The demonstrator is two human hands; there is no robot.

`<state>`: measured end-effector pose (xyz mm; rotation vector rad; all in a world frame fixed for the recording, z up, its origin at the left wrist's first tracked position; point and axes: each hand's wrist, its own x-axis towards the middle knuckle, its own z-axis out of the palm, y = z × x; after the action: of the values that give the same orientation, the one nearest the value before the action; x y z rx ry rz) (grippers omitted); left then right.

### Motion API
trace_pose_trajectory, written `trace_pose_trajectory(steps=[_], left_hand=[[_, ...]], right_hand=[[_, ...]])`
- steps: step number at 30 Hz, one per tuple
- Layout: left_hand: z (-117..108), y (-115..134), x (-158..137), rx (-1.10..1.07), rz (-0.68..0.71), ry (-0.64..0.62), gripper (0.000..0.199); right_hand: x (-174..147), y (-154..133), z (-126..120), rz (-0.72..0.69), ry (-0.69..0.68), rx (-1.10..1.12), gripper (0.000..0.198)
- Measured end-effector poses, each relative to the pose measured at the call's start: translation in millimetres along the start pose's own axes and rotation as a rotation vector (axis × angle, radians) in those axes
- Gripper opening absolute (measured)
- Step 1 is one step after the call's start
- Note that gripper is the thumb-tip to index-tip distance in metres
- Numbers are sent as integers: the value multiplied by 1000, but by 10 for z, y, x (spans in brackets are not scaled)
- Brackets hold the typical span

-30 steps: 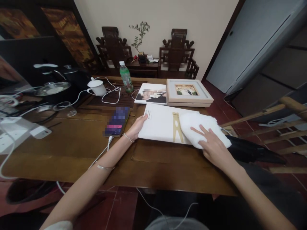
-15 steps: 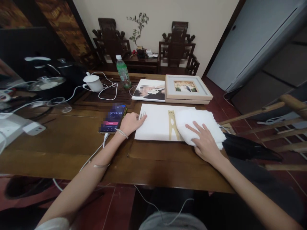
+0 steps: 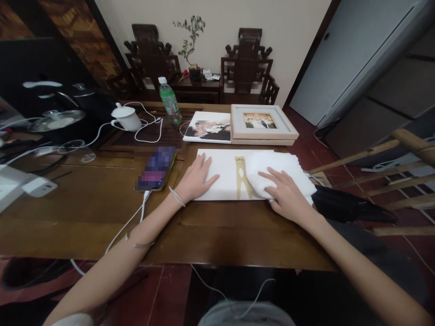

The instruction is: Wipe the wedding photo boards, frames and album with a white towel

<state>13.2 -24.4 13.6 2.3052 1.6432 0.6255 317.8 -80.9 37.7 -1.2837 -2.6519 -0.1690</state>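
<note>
A flat white panel [image 3: 222, 176] with a tan strip-like mark near its middle lies on the wooden table. My left hand [image 3: 198, 177] rests flat on the panel's left end, fingers spread. Over the right end lies a folded fluffy white cloth [image 3: 292, 170]. On top of this cloth is my right hand [image 3: 285, 194], palm down with its fingers apart and pressing lightly. The cloth hides the panel's right end. A phone [image 3: 156, 168] with its screen lit sits left of my left hand, a white cable plugged into it.
Behind the panel lie a photo print [image 3: 209, 127] and a framed picture [image 3: 263, 122] on a box-like base. A green bottle [image 3: 170, 102] and a lidded white cup [image 3: 127, 117] stand farther left. Cables cross the table [image 3: 84, 217]. A wooden chair frame [image 3: 384, 158] is at right.
My left hand has gone from the panel's left edge to lying flat on its surface, fingers spread. My right hand stays on the cloth. The view has shifted slightly.
</note>
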Motion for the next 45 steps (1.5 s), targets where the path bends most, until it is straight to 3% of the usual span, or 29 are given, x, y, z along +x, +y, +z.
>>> trace_pose_trajectory(steps=[5, 10, 13, 19, 22, 25, 32, 36, 40, 45], left_hand=[[71, -43, 24, -191, 44, -97, 66], [54, -70, 70, -212, 45, -75, 65], [76, -67, 68, -232, 24, -35, 62], [91, -61, 53, -190, 24, -37, 61], [84, -69, 58, -194, 33, -37, 61], [72, -79, 63, -191, 46, -44, 62], [50, -96, 59, -141, 54, -79, 63], [57, -114, 58, -119, 66, -83, 62], [73, -137, 61, -93, 78, -71, 63], [79, -155, 74, 3, 96, -89, 64]], right_hand=[[391, 250, 16, 31, -92, 91, 35], [601, 401, 77, -7, -87, 65, 38], [381, 249, 55, -31, -70, 67, 37], [-393, -214, -27, -112, 72, 147, 34], [-491, -225, -52, -125, 72, 169, 34], [-276, -62, -46, -118, 6, 154, 36], [656, 451, 26, 30, -52, 98, 40], [836, 548, 67, 56, -29, 102, 40], [557, 402, 70, 57, 2, 171, 39], [-166, -6, -86, -96, 11, 157, 37]])
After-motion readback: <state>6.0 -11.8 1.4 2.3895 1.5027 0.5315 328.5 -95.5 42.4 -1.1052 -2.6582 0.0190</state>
